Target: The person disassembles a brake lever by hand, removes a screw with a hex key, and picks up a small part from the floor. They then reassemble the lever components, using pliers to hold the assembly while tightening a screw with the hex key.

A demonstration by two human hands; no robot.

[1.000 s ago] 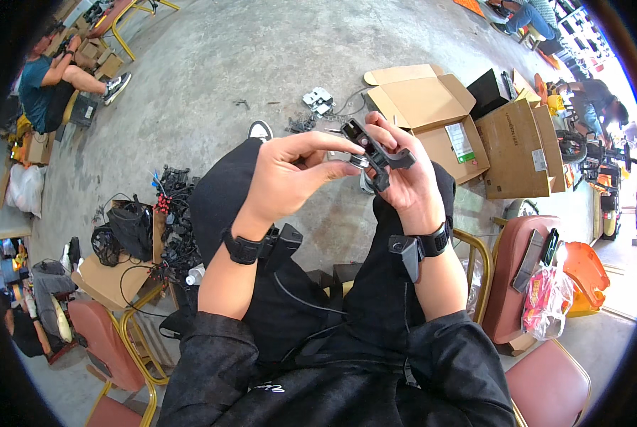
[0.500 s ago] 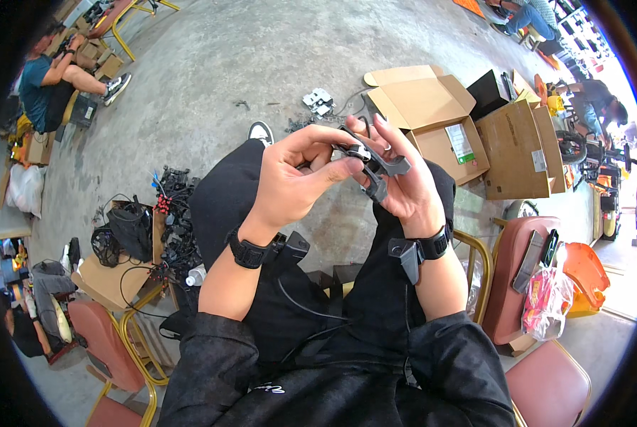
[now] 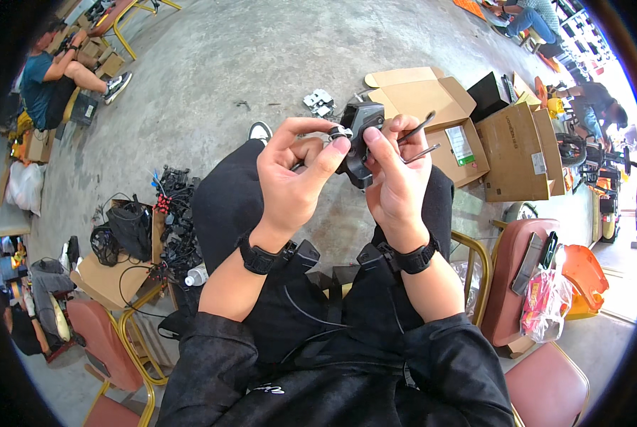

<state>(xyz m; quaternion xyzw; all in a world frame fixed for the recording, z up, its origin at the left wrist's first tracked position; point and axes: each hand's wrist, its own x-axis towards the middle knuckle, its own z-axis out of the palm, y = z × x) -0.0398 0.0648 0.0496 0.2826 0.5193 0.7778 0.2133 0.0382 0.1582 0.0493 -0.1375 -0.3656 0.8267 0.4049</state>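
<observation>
Above my knees, both hands hold one black plastic device. A small black-and-silver round piece sits at its left side. My left hand is closed, with thumb and forefinger pinching that round piece. My right hand is closed on the device's right side, the thumb pressed against its body. Two thin black cable ends stick out past the right fingers. The device's exact kind cannot be made out. The right fingers behind it are partly hidden.
An open cardboard box lies ahead to the right. Black cabled parts are heaped at my left. Grey-white parts lie on the floor ahead. Brown chairs stand at both sides. Other people sit or bend farther off.
The device has been turned in my hands, so its broad dark body now stands upright between them. My right hand has shifted from palm-up to a thumb grip, and the cable ends now point right.
</observation>
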